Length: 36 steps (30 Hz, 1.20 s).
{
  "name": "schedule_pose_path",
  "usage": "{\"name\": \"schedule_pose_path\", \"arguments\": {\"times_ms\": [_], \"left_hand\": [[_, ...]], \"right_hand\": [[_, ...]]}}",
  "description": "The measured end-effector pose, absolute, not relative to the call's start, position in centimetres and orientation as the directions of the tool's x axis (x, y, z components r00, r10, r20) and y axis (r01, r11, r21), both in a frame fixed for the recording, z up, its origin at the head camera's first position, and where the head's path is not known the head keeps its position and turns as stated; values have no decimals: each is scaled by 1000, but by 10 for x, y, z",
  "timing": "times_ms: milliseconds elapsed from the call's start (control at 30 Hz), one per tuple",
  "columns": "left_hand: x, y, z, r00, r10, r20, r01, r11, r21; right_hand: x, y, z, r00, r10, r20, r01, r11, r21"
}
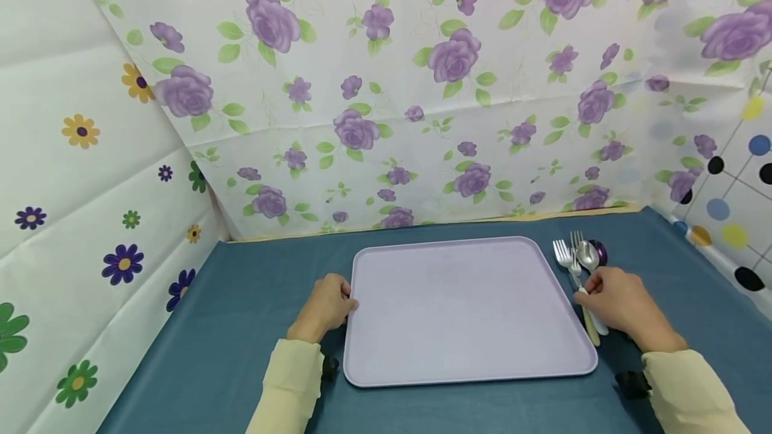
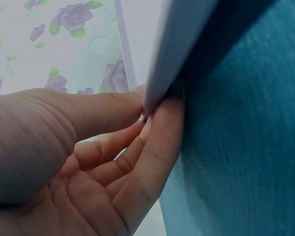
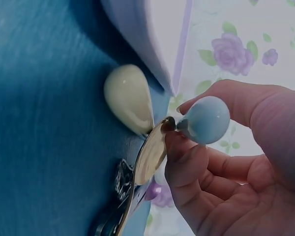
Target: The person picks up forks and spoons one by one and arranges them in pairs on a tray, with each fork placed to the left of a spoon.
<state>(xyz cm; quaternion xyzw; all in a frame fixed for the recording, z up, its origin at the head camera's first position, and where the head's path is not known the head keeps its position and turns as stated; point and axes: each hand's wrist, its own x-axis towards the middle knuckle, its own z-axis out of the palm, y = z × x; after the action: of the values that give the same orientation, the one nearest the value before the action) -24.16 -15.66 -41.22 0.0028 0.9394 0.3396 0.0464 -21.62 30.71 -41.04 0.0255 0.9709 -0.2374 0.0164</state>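
Fingers (image 2: 155, 147) of the left hand (image 1: 322, 307) pinch the lilac tray (image 1: 467, 313) at its 9 o'clock edge, thumb above and the others under the rim; such a hold probably steadies the tray while leaving most of its face uncovered. The tray rests on the blue worktop (image 1: 259, 273), between the 2 hands, likely so each can reach a side. Just beyond its 3 o'clock edge, the right hand (image 1: 621, 300) pinches a white handle (image 3: 206, 120) at the narrow neck, presumably because that gives a finer grip than the rounded end. Whether that piece is off the worktop, I cannot tell. A cream handle (image 3: 129, 98) is beside it, unheld. The forks (image 1: 562, 254) and spoon (image 1: 587, 255) are bunched, heads toward 11 o'clock, which seems to keep handles near the wearer; a purple piece (image 1: 599, 251) is at the spoon's 3 o'clock side.
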Motion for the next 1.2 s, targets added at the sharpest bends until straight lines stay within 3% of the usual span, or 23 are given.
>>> {"name": "schedule_pose_path", "arguments": {"times_ms": [1200], "left_hand": [[-241,-157,-412,-997,28,-66,-25,731,682]], "right_hand": [[-217,263,-415,-999,-3,41,-23,868,-497]]}}
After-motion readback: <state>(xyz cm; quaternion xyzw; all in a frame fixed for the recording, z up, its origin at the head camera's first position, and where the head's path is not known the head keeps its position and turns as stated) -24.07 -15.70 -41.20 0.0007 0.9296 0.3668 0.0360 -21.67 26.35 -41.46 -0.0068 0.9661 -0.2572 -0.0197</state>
